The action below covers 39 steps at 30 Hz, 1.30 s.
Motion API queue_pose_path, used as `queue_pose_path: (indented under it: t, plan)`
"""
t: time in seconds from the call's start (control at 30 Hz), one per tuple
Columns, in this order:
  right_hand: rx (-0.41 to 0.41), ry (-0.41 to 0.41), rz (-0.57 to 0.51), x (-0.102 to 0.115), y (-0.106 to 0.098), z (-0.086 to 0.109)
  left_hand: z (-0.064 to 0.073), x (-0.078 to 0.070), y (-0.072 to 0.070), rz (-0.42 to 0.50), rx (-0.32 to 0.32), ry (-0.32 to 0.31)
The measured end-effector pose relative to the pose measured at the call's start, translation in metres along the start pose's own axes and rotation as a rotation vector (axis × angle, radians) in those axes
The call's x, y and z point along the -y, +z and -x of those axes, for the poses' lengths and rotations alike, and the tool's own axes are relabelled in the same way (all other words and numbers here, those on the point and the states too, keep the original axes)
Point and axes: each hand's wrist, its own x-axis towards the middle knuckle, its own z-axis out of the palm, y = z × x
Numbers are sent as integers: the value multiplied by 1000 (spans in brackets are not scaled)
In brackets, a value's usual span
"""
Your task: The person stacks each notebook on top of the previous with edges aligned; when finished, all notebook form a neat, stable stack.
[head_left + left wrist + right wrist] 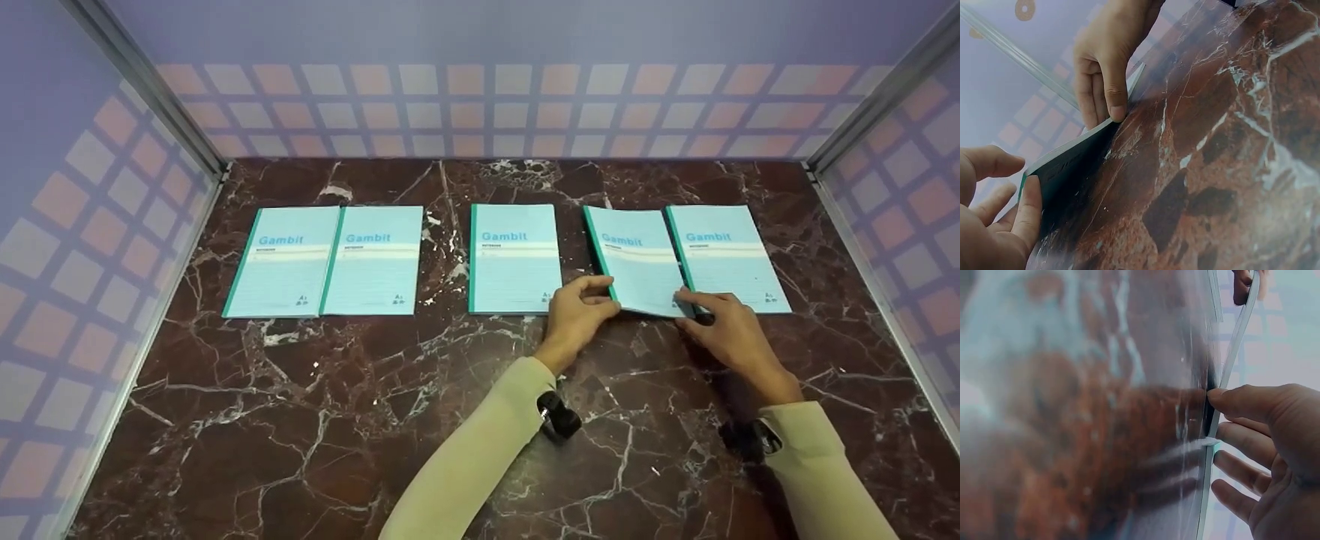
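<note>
A light-blue notebook [634, 262] with a green spine and "Gambit" on its cover lies second from the right in a row. My left hand [574, 319] holds its lower left corner between thumb and fingers. At the lower right corner, my right hand [731, 334] pinches the edge, thumb below and fingers on the cover. The left wrist view shows the notebook's near edge [1072, 147] raised off the tabletop, with a dark gap under it. Right beside it is a matching notebook [724, 259], close to the right fingers.
Three more matching notebooks lie to the left: one notebook [515, 259] by the left hand, then a side-by-side pair, the inner notebook [375, 270] and outer notebook [281, 274]. The marbled tabletop [337, 420] is bounded by a checked back wall [495, 37] and side panels.
</note>
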Motion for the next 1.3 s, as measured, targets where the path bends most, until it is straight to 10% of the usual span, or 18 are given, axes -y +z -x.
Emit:
queue_pose_path:
  t: [0.4, 1.3]
  plan:
    - [-14, 20, -8, 4, 3, 5, 2, 1, -7, -34, 1, 4]
    - [32, 326, -434, 11, -2, 12, 1, -9, -14, 186, -13, -94]
